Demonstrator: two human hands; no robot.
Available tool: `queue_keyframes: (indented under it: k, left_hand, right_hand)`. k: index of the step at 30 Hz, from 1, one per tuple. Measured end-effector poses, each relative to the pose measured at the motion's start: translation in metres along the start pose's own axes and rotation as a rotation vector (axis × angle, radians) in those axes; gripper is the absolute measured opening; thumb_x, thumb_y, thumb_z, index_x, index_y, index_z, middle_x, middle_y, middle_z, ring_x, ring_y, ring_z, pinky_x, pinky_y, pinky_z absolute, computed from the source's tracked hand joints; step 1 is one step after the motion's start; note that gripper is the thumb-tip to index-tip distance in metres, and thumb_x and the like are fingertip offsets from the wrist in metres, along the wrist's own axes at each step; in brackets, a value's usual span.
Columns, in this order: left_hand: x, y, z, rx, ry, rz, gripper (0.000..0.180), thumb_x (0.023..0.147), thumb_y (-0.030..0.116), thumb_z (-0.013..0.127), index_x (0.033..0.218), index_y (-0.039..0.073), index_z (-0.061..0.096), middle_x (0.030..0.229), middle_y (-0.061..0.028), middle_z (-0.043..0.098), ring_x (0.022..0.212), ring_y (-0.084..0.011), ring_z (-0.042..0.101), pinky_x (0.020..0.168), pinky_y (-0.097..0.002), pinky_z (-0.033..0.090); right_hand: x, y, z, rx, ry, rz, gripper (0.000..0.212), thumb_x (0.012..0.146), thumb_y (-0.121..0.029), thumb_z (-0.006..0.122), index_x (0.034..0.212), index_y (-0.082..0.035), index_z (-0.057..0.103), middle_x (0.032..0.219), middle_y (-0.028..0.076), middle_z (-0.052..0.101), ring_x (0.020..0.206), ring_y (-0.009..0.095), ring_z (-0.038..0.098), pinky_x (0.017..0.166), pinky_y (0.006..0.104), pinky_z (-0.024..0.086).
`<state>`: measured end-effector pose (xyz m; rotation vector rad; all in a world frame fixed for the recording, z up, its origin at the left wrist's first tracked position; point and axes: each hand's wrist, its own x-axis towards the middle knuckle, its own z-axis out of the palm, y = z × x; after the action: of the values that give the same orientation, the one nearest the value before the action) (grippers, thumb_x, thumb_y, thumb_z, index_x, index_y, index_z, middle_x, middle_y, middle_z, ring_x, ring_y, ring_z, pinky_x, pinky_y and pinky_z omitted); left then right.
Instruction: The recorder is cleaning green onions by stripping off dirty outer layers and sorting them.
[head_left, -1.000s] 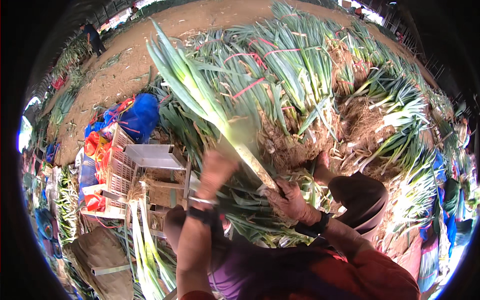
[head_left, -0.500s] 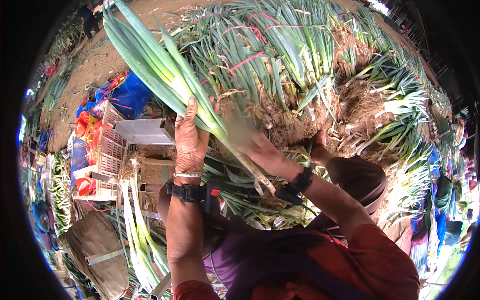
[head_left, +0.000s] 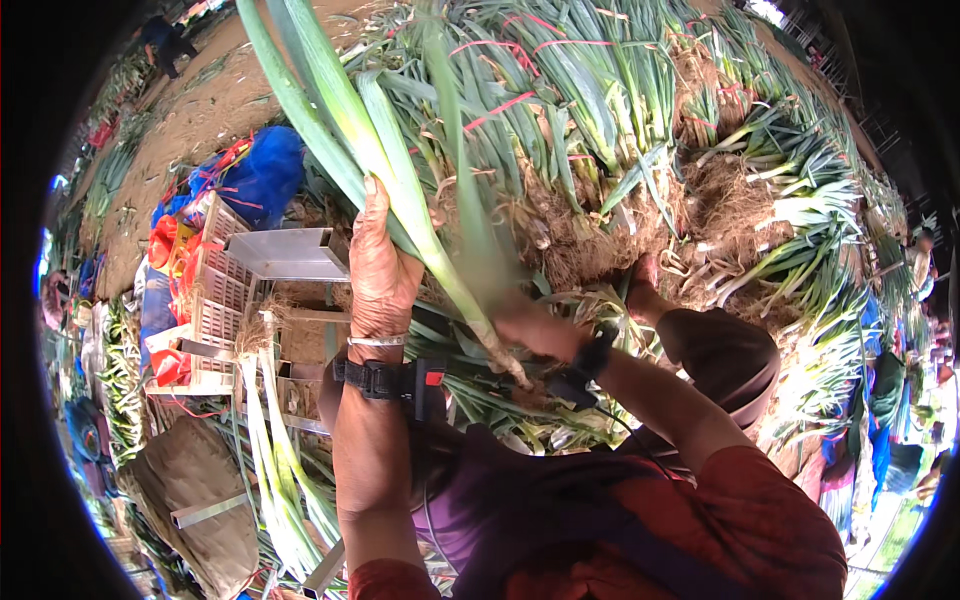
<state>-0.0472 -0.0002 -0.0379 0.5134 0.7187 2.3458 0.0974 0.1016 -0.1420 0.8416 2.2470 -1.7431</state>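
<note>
A thick leek (head_left: 430, 245) slants across the middle, its green leaves toward the top left and its root end low, near my right wrist. Around its stem my left hand (head_left: 385, 285) is closed, thumb laid along the stalk. My right hand (head_left: 540, 328) is beside the lower stem, smeared by motion. A blurred green leek leaf (head_left: 463, 180) runs down into its fingers, apart from the stalk over most of its length. The right fingertips are too blurred to make out. Loose leaves (head_left: 480, 395) lie beneath both hands.
Bundled leeks (head_left: 590, 110) with pink ties and hairy roots fill the far side; more leeks (head_left: 800, 215) spread right. On the left stand a pale plastic crate (head_left: 222, 320), a metal channel (head_left: 285, 255) and blue netting (head_left: 265, 175). Rooted leeks (head_left: 270, 440) lie near a brown sack (head_left: 195, 500).
My right hand has moved slightly down, and a blurred leaf now stretches up from it. The leek has shifted, its root end moving a little left and up.
</note>
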Motion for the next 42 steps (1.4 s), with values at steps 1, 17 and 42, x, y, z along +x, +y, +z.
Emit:
queue_keyframes:
  k: [1, 17, 42]
  left_hand:
    - [-0.001, 0.004, 0.004, -0.036, 0.041, -0.019, 0.031, 0.088, 0.031, 0.062, 0.101, 0.005, 0.055, 0.082, -0.0075, 0.061, 0.071, -0.0225, 0.061, 0.069, -0.0379, 0.052]
    - [0.000, -0.028, 0.022, 0.067, 0.099, -0.033, 0.023, 0.090, 0.016, 0.060, 0.108, 0.003, 0.056, 0.093, -0.0113, 0.064, 0.079, -0.0205, 0.065, 0.070, -0.0322, 0.056]
    - [0.003, -0.019, 0.032, 0.050, 0.272, 0.100, 0.034, 0.093, 0.043, 0.051, 0.095, 0.009, 0.055, 0.076, -0.0027, 0.063, 0.051, -0.0088, 0.051, 0.042, -0.0218, 0.041]
  right_hand:
    - [-0.003, 0.048, 0.009, -0.291, 0.162, -0.429, 0.023, 0.074, -0.009, 0.053, 0.094, 0.002, 0.058, 0.078, 0.022, 0.061, 0.072, 0.038, 0.061, 0.065, 0.0460, 0.047]
    - [-0.054, -0.021, -0.031, 0.087, 0.255, -0.565, 0.021, 0.079, -0.005, 0.069, 0.093, -0.004, 0.054, 0.076, 0.004, 0.059, 0.062, 0.010, 0.054, 0.058, 0.0266, 0.047]
    - [-0.076, -0.048, -0.025, 0.108, 0.549, -0.946, 0.037, 0.082, 0.005, 0.053, 0.119, 0.001, 0.051, 0.107, 0.019, 0.051, 0.100, 0.031, 0.054, 0.091, 0.0395, 0.042]
